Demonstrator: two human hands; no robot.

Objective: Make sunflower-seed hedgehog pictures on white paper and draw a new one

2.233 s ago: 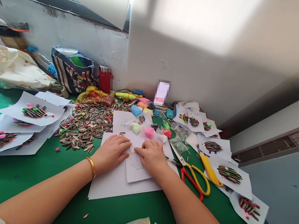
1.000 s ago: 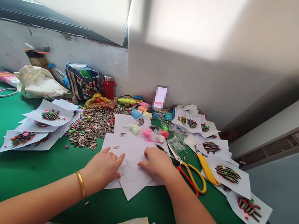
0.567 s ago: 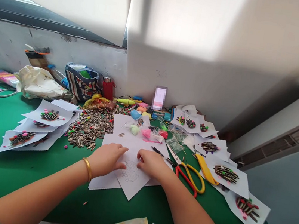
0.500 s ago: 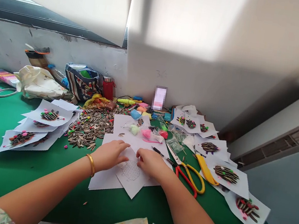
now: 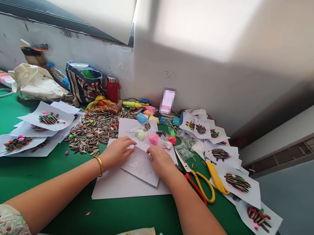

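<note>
Between my hands lies a small white paper sheet with a faint rounded, dotted line drawing and a pale patch on its left. My left hand, with a gold bangle on the wrist, grips its upper left edge between thumb and fingers. At its upper right edge my right hand has its fingers curled onto the paper, their tips partly hidden. Larger white sheets lie underneath. Beyond the hands are bags of pink clay, pale green clay and red clay.
Striped sunflower seeds are heaped left of the papers. Yellow-handled scissors, red-handled scissors and a yellow cutter lie right. Seed-decorated cards flank both sides. A phone and red flask stand behind.
The drawn sheet has turned and shifted up and right, so its lower edge now runs nearly level instead of pointing at me. Both hands moved slightly with it.
</note>
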